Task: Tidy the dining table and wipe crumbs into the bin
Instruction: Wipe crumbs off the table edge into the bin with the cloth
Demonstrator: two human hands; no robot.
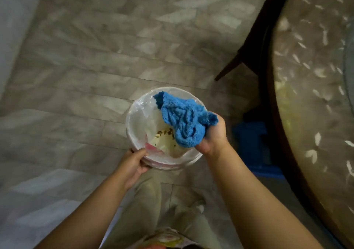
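Note:
A white bin (pixel 134 114) lined with a clear plastic bag is held up over the tiled floor. Dark crumbs (pixel 165 133) and bits of paper lie at its bottom. My left hand (pixel 135 162) grips the bin's near rim, thumb over the edge. My right hand (pixel 212 135) grips a crumpled blue cloth (pixel 182 118) over the bin's right half, and the cloth hangs across the opening. The round dining table (pixel 310 88), covered with a patterned cloth, fills the right side.
A dark wooden chair leg (pixel 233 65) stands by the table's edge. A blue stool or crate (pixel 251 145) sits on the floor under the table, right of the bin. Grey tiled floor (pixel 95 57) spreads to the left and ahead.

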